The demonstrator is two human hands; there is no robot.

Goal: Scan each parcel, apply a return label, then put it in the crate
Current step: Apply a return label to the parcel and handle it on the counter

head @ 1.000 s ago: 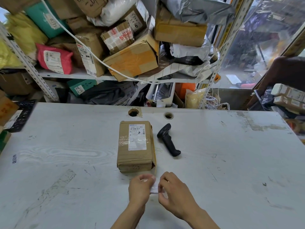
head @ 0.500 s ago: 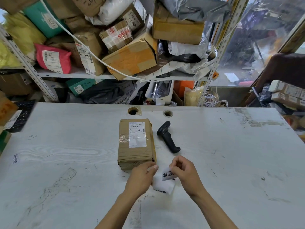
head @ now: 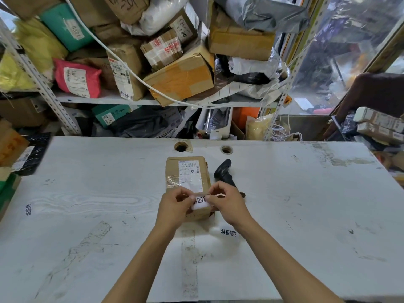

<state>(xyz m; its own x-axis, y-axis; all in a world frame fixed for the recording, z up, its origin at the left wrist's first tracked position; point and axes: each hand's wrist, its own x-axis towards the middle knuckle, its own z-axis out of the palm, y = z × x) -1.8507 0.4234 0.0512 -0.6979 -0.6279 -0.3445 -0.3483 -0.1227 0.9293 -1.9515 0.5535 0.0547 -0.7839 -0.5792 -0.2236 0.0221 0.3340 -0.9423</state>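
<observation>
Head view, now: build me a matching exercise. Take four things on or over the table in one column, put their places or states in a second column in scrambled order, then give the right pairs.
Things
1. return label
2. scanner
3. cardboard parcel
4. loose sticker

Places or states
A. lies flat on the table, nearer the person than the parcel
B. pinched between the left hand and the right hand, over the parcel's near end
C. lies on its side to the right of the parcel
D. rests mid-table, printed shipping label up

Pairs: 1-B, 2-C, 3-D, 4-A
</observation>
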